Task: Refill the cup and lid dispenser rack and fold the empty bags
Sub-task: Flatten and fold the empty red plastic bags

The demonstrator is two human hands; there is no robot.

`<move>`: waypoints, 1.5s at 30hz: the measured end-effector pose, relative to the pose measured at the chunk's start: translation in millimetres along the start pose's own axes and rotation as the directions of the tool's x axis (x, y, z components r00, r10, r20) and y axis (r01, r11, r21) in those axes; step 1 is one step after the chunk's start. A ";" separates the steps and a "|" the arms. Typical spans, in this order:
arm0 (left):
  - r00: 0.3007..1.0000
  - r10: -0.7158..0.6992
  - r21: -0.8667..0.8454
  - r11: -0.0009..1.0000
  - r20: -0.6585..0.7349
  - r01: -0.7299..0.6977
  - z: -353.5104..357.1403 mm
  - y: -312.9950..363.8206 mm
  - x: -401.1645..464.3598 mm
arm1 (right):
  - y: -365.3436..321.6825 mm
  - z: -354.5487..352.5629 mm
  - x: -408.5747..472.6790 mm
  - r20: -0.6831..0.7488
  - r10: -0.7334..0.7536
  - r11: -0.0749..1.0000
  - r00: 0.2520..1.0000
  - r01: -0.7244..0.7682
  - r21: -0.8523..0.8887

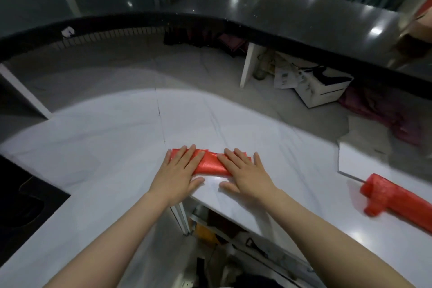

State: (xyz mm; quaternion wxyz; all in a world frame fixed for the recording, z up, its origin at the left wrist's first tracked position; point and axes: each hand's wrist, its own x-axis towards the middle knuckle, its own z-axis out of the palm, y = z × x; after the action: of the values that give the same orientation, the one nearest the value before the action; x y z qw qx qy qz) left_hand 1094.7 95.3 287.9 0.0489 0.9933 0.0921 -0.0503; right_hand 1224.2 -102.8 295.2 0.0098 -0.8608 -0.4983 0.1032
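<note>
While both hands lie flat with fingers straight, they're pressing on one folded red bag (210,164) at lower centre of the frame, on the white counter (112,147). The left hand (180,170) covers the bag's left end, the right hand (245,172) its right end; neither is curled round it, just palms down. So two hands, and two red things in total: the second is a rolled red bag (395,201) at the right edge, well apart from the first. A raised dark counter (233,0) curves across the top. Under it, upper right, sits a white box (320,91) among papers, too dim to read.
</note>
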 end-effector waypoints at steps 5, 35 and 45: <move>0.986 0.155 -0.014 0.988 -0.064 -0.156 1.2 13.1 1.4 | -4.0 4.2 -27.5 -0.076 0.144 0.988 0.987 -0.140 0.060; 0.520 0.735 0.104 0.615 -0.435 -0.782 -38.0 389.5 118.1 | 213.6 -21.6 -326.1 -0.528 0.597 0.758 0.604 -0.640 0.126; 0.741 0.667 -0.071 0.738 -0.075 -0.671 24.5 418.3 148.7 | 276.5 29.4 -338.5 -0.169 0.660 0.745 0.732 -0.612 0.265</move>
State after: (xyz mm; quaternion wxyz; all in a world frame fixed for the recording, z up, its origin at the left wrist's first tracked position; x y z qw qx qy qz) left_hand 1316.6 -290.1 284.2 0.1078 0.9576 -0.2672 -0.0028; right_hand 1292.1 -535.6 290.2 0.1194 -0.9801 -0.1543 0.0376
